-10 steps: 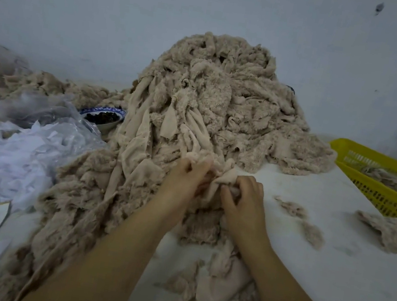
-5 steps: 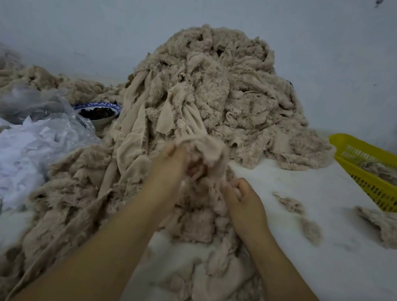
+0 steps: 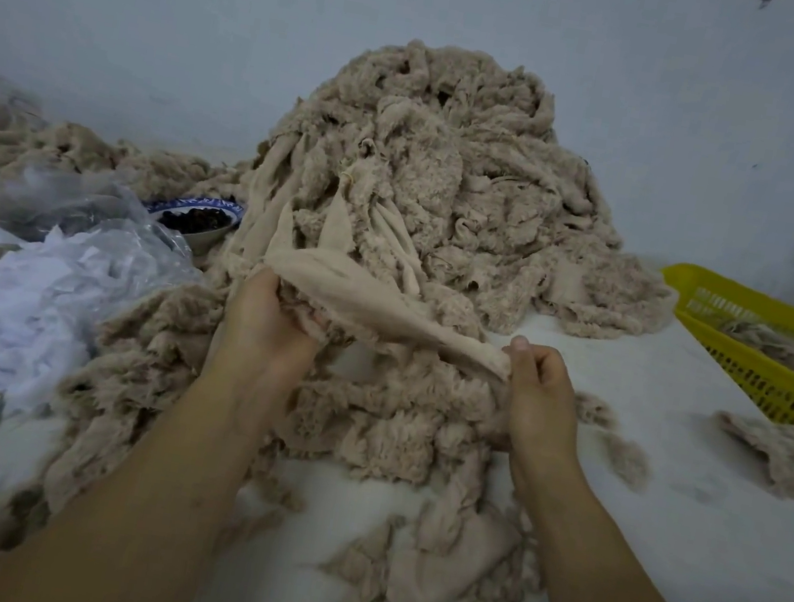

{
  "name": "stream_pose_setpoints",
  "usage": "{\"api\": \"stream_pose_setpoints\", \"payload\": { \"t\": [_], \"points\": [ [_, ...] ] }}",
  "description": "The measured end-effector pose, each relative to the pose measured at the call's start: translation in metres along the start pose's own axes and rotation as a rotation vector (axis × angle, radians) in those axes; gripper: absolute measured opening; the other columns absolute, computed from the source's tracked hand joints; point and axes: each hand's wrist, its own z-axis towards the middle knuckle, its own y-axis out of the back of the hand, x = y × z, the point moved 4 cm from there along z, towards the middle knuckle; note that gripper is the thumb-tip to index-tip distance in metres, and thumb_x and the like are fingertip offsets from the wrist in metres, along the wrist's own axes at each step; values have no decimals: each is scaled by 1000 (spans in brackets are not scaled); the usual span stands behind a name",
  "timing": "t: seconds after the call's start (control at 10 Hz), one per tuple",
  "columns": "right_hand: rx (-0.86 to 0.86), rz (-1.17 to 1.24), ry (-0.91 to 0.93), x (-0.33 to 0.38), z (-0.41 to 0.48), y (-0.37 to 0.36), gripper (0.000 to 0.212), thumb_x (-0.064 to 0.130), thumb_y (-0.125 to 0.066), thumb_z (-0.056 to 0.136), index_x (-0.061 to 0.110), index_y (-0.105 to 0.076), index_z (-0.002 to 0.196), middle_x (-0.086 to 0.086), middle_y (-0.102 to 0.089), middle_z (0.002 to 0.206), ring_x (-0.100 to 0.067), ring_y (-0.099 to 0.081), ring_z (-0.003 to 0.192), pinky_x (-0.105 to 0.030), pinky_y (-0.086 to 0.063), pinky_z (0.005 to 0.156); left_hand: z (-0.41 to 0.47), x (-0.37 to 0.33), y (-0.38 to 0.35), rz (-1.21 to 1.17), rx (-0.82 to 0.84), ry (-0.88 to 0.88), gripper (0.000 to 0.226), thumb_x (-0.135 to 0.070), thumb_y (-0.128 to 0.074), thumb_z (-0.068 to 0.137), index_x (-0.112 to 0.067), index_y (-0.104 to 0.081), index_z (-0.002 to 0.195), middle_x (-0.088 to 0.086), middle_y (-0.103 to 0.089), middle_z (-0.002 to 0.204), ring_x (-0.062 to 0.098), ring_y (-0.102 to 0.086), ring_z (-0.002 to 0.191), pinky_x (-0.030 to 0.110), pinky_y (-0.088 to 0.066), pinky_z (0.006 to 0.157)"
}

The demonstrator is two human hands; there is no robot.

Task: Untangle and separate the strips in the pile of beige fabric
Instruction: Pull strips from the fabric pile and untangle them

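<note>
1. The tall, tangled pile of beige fleecy fabric [image 3: 435,176] sits on the white desk [image 3: 661,525] against the wall. Its lower layers spill forward towards the near edge.
2. From my feed, one flat beige fabric strip [image 3: 384,304] is stretched between both hands, smooth backing up. It is lifted just clear of the fleece at the foot of the pile.
3. The left hand [image 3: 267,316] grips the strip's left end, with the fingers curled round a bunched handful. I cannot tell whether that end runs on into the pile.
4. The right hand [image 3: 538,396] pinches the narrow right tip between the thumb and fingers [image 3: 538,365], closed tight on the cloth.
5. I judge the strip to be light, limp and a little stretchy. It is not fragile, but its fluffy face will likely cling to neighbouring pieces and shed lint.
6. I would hold it on the smooth backing near each end. If it catches, I would re-grip close to the snag, since a long hard pull could drag a whole clump along.
7. A yellow plastic basket [image 3: 741,350] at the right already holds some beige pieces, so it looks a likely place for freed strips.
</note>
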Motion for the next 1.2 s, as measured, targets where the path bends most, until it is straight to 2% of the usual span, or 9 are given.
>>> {"api": "stream_pose_setpoints", "payload": {
  "t": [0.2, 0.4, 0.5, 0.6, 0.7, 0.8, 1.0, 1.1, 1.2],
  "points": [
    [117, 265, -63, 8, -5, -8, 19, 34, -51, 102, 30, -65, 90, 1, -68, 105, -20, -63, 103, -43, -54, 88, -9, 20, -1, 539, 94, 143, 16, -15, -54, 92, -13, -69, 85, 10, -72, 85, 25, -72, 73, 41, -62, 64],
    [241, 375, -31, 17, -13, -15, 27, 30, -56, 100, 37, -72, 79, 6, -72, 105, -19, -64, 108, -39, -54, 86, -21, 67, -19, 1531, 620, -77, 37, -65, -70, 78, -37, -61, 100, -29, -62, 91, -16, -59, 78, 12, -43, 66],
    [270, 300, 46, 17, -16, -15, 15, 41, -58, 95, 40, -71, 86, 13, -72, 106, -14, -64, 110, -34, -54, 88, -22, 68, -23, 1495, 571, -184, 22, -36, -67, 91, -14, -70, 86, 0, -69, 77, 6, -63, 67, 32, -52, 65],
    [231, -38, 96, 11, -12, -13, 15, 47, -55, 97, 38, -64, 106, 12, -65, 112, -13, -59, 112, -26, -52, 91, -19, 40, -19, 941, 198, -117, 17, -34, -63, 93, -23, -74, 85, 3, -76, 83, 15, -72, 72, 27, -59, 61],
    [316, -788, 53, -8, -8, -18, 48, 52, -50, 97, 21, -49, 133, -4, -48, 132, -27, -41, 125, -41, -40, 103, -14, 16, -12, 352, 80, 45, 28, -34, -60, 94, -11, -73, 103, 12, -76, 100, 24, -74, 90, 37, -61, 77],
    [330, -1032, 111, -14, -10, -22, 23, 39, -48, 97, 20, -50, 109, -4, -50, 118, -27, -41, 115, -41, -39, 93, -13, 2, -4, 102, 152, 59, 41, -38, -57, 93, -10, -68, 121, 12, -72, 116, 29, -69, 107, 44, -56, 91],
    [90, 47, -124, 1, -6, -2, 17, 30, -53, 100, 18, -51, 88, -4, -54, 77, -16, -51, 66, -31, -44, 61, -13, -15, 24, -142, 100, 16, 31, -37, -55, 91, -15, -77, 89, 5, -75, 90, 23, -74, 80, 35, -58, 71],
    [155, 500, -369, 0, -5, -1, 25, 29, -52, 100, 12, -65, 113, -12, -73, 107, -27, -70, 99, -45, -57, 88, -7, -15, 37, 769, -166, -123, 27, -40, -52, 96, -26, -59, 74, 2, -70, 87, 22, -68, 85, 32, -53, 71],
    [245, 645, -431, 3, -8, -5, 32, 32, -52, 98, 14, -74, 112, -12, -74, 110, -28, -73, 99, -40, -62, 70, 4, 7, 38, 2042, -18, -231, 19, -38, -53, 90, -25, -60, 78, 6, -56, 109, 29, -52, 114, 36, -37, 94]
  ]
}}
